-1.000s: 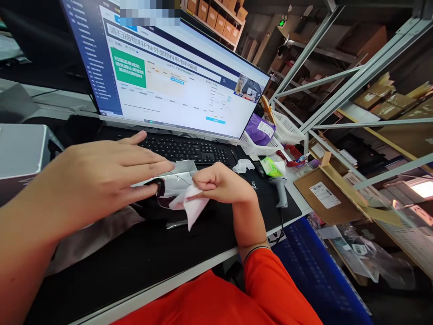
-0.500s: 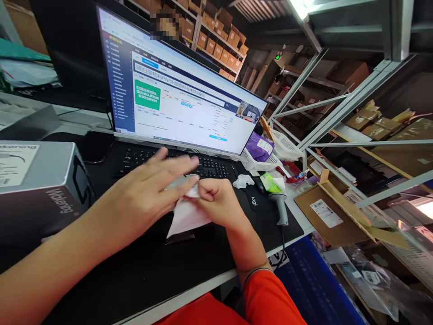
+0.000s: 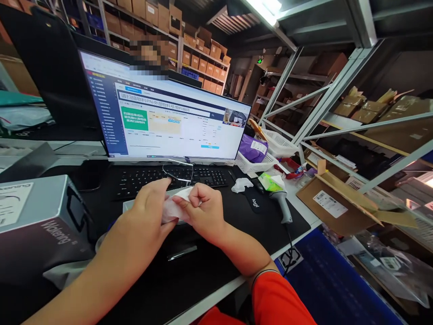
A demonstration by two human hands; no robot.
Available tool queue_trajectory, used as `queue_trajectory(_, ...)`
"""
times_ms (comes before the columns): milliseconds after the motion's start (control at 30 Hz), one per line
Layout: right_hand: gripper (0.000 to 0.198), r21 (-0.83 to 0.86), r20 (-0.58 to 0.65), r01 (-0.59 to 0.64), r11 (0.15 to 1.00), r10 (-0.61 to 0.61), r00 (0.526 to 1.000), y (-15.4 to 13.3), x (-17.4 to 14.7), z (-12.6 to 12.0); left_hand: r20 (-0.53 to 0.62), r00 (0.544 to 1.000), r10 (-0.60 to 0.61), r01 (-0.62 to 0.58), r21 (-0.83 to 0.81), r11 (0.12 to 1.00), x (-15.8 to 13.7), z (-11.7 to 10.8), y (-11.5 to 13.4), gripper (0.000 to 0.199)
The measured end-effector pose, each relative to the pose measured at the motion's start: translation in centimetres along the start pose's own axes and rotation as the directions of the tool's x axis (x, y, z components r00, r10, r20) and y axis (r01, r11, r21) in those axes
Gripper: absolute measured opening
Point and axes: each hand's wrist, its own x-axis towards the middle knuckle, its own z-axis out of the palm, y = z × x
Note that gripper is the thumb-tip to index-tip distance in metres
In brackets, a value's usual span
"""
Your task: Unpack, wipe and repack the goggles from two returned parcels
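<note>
Left hand (image 3: 149, 212) and right hand (image 3: 199, 212) both pinching a white paper slip (image 3: 174, 208) between them, above the black mat (image 3: 189, 271) on the table, keyboard (image 3: 169, 177) just behind, monitor (image 3: 162, 119) beyond, barcode scanner (image 3: 279, 201) to the right, grey box (image 3: 34, 216) at left.

A thin, matt white paper sheet (image 3: 176, 208) is pinched between two bare hands above a matt black desk mat (image 3: 189, 280). Behind it stand a black plastic keyboard (image 3: 169, 176) and a glossy monitor (image 3: 165, 122). Brown cardboard boxes (image 3: 203, 67) fill grey-painted metal shelving (image 3: 304, 104).
</note>
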Motion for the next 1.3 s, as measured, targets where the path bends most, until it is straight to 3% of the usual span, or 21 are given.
queue_trajectory(133,0.060,-0.086,-0.023,0.042,0.995,-0.044,0.999,0.1,-0.2,0.0,0.094,0.980,-0.175,0.185,-0.111,0.976,0.5,-0.2,-0.4,0.062)
queue_trajectory(333,0.063,-0.083,-0.084,0.011,0.996,-0.018,0.996,-0.8,0.4,-0.7,0.316,0.923,-0.219,0.340,-0.407,0.848,1.1,0.5,-1.2,0.094)
queue_trajectory(433,0.063,-0.090,-0.105,-0.009,0.996,0.000,0.995,-0.6,0.2,-0.5,0.316,0.906,-0.282,0.401,-0.431,0.808,1.1,0.6,-1.0,0.097)
queue_trajectory(533,0.066,-0.164,0.071,-0.023,0.986,0.035,0.997,-0.1,-0.1,-0.3,0.222,0.930,-0.293,0.361,-0.400,0.843,1.1,0.0,-0.8,0.089)
queue_trajectory(633,0.070,-0.247,0.290,0.035,0.968,0.039,0.956,-0.2,0.0,-0.7,0.203,0.953,-0.224,0.292,-0.425,0.857,1.2,-0.9,-0.7,0.081)
queue_trajectory(833,0.061,-0.178,0.455,0.089,0.980,0.002,0.890,-1.8,0.6,-2.1,0.180,0.945,-0.274,0.323,-0.376,0.868,1.6,-2.5,-0.1,0.076)
queue_trajectory(1000,0.064,-0.166,0.387,0.079,0.983,-0.009,0.922,-1.2,0.3,-1.6,0.127,0.953,-0.276,0.303,-0.323,0.897,1.5,-2.3,0.2,0.074)
queue_trajectory(1167,0.072,0.019,0.202,-0.105,0.994,0.099,0.974,-0.9,-0.5,-0.7,0.090,0.978,-0.187,0.206,-0.306,0.930,1.0,-0.7,-0.7,0.072)
queue_trajectory(1300,0.079,0.117,0.147,-0.230,0.966,0.212,0.966,-1.4,-0.7,-0.4,0.117,0.984,-0.135,0.167,-0.333,0.928,1.2,-0.3,-1.4,0.079)
